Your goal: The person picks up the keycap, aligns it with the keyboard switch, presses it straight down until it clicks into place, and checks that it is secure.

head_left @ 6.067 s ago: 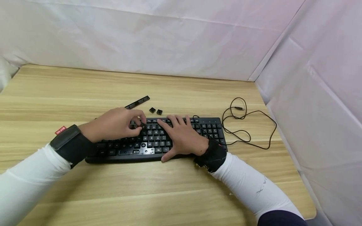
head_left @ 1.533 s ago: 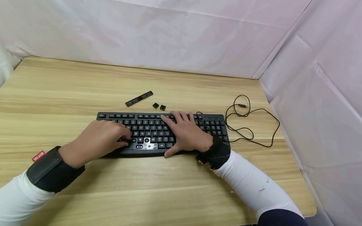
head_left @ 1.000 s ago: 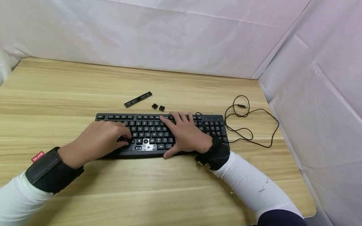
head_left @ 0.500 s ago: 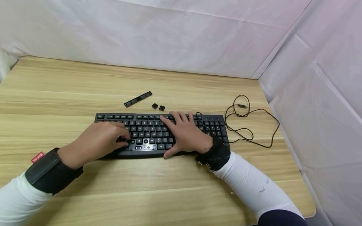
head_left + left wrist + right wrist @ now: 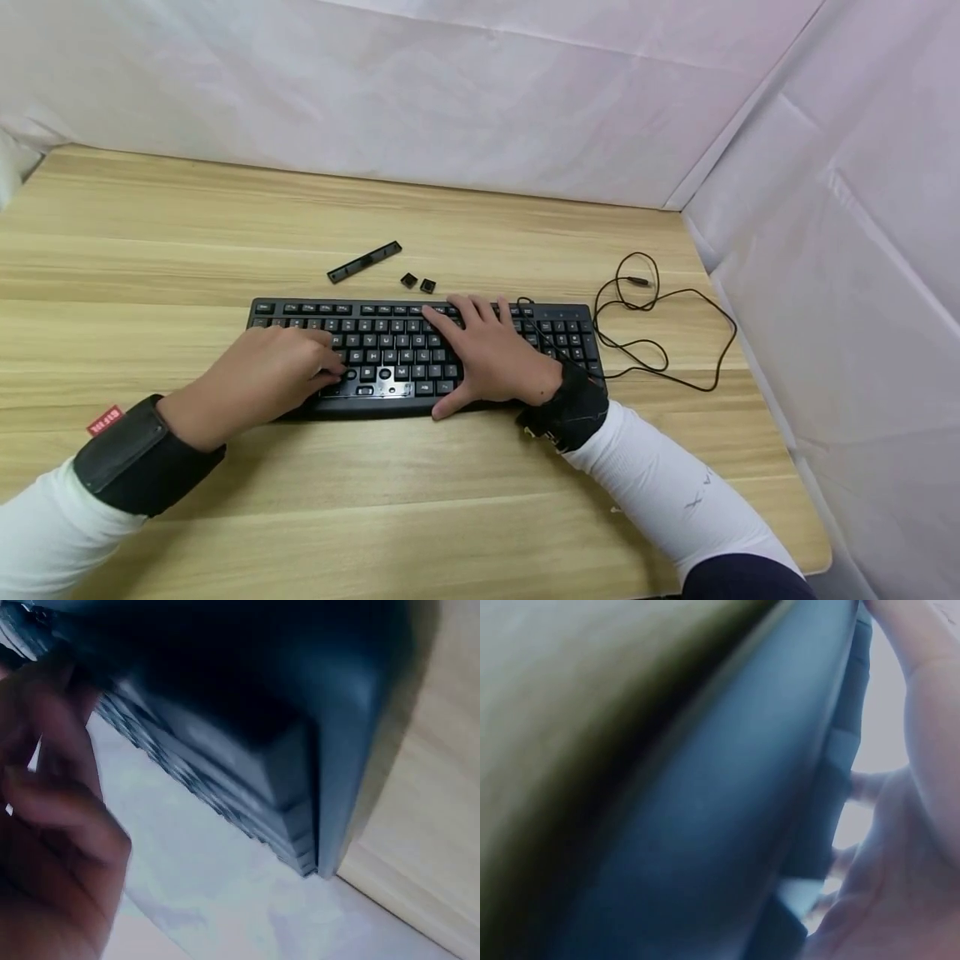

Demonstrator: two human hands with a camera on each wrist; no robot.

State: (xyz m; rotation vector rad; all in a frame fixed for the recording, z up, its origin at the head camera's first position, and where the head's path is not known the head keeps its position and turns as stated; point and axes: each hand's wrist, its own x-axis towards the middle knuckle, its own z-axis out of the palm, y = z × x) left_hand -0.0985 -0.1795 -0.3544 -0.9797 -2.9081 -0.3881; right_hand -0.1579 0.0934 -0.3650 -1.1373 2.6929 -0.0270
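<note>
A black keyboard [image 5: 375,407] lies on the table, with a bare strip at its front row and round sockets exposed beside it. My left hand [image 5: 262,375] is over its left half, thumb and index finger together on a lower-row keycap, which the fingers mostly hide. In the left wrist view, the curled fingers of the left hand [image 5: 60,817] reach in among the keys. My right hand [image 5: 491,358] lies spread across the right-middle keys, thumb at the front edge and fingers toward the back. The right wrist view shows the palm of the right hand [image 5: 900,862] beside the keyboard's edge.
Behind the keyboard lie a detached space bar [image 5: 364,262] and two loose keycaps [image 5: 408,281], upside down. A thin black cable [image 5: 660,377] loops at the right, its plug [image 5: 638,282] near the top. White cloth [image 5: 450,100] hangs behind the wooden table [image 5: 420,500].
Since the earliest frame, my left hand has moved from the upper rows down to the lower row. Lately its fingertips have drawn closer together. The right hand has stayed in place on the keyboard.
</note>
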